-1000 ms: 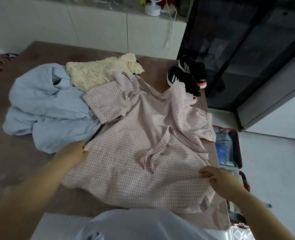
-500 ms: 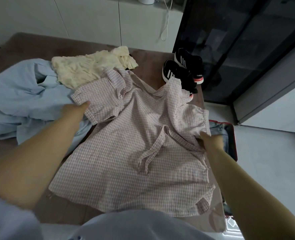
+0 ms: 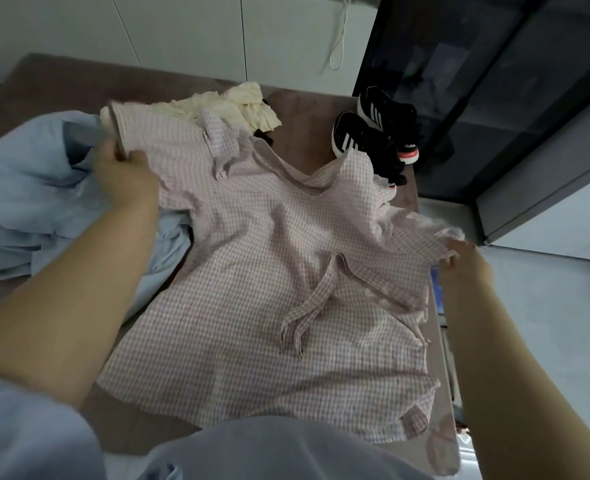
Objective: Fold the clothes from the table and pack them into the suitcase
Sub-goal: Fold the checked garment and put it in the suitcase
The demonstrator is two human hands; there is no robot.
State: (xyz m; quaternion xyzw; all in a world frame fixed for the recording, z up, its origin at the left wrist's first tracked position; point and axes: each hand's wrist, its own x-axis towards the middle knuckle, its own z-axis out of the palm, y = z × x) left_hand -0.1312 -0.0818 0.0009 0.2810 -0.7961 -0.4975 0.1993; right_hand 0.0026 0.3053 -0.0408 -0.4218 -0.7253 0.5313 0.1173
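A pink checked dress (image 3: 252, 271) lies spread on the brown table (image 3: 78, 84), its waist ties loose at the middle. My left hand (image 3: 127, 178) grips the dress's left sleeve and holds it lifted outward. My right hand (image 3: 463, 258) pinches the right sleeve at the table's right edge, pulled out to the side. A light blue garment (image 3: 33, 188) lies crumpled at the left, partly under the dress. A cream garment (image 3: 238, 105) sits behind the dress. Only a sliver of the suitcase (image 3: 437, 289) shows on the floor behind my right arm.
A pair of black sneakers (image 3: 373, 133) stands at the table's far right corner. A dark glass cabinet (image 3: 494, 81) rises at the right, white cabinets (image 3: 182, 29) at the back. Grey floor (image 3: 546, 323) lies to the right.
Both hands moved from the dress's sides up to its sleeves, took hold of them and pulled them outward. The left sleeve is now lifted over the cream garment.
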